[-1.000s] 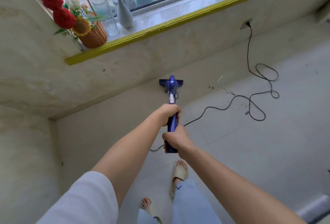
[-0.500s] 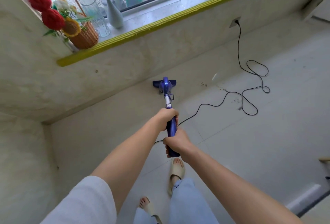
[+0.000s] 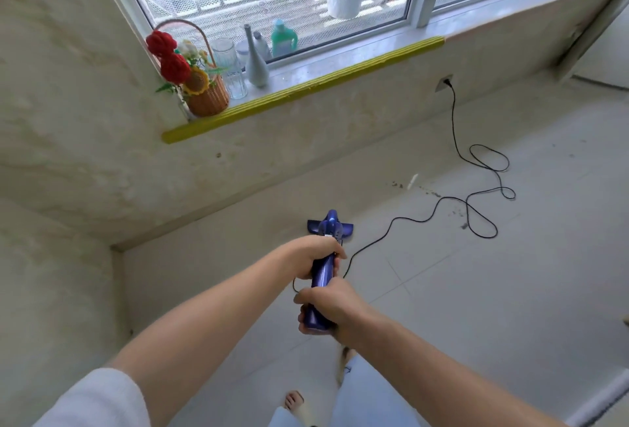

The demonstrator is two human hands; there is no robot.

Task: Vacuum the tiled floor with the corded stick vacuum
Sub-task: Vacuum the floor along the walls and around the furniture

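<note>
Both hands hold a blue stick vacuum [image 3: 323, 271] out in front of me. My left hand [image 3: 315, 253] grips its body higher up, and my right hand [image 3: 326, 307] grips the handle end nearer to me. The blue floor head [image 3: 329, 224] sits on the pale tiled floor [image 3: 476, 290], a little way off the wall under the window. A black cord [image 3: 469, 209] runs from the vacuum in loose loops across the tiles to a wall socket [image 3: 444, 83]. Dark crumbs [image 3: 432, 193] and a small white scrap [image 3: 412, 181] lie on the floor to the right of the head.
A sill with a yellow edge strip [image 3: 306, 89] carries a flower basket [image 3: 204, 96], a glass [image 3: 231, 69], a grey vase [image 3: 256, 62] and a green bottle [image 3: 284, 38]. The room corner [image 3: 115, 249] is at left. My sandalled feet [image 3: 296, 403] stand below the vacuum.
The vacuum has been drawn back toward me, so the floor head now sits farther from the wall. My view has tilted up, showing more of the window.
</note>
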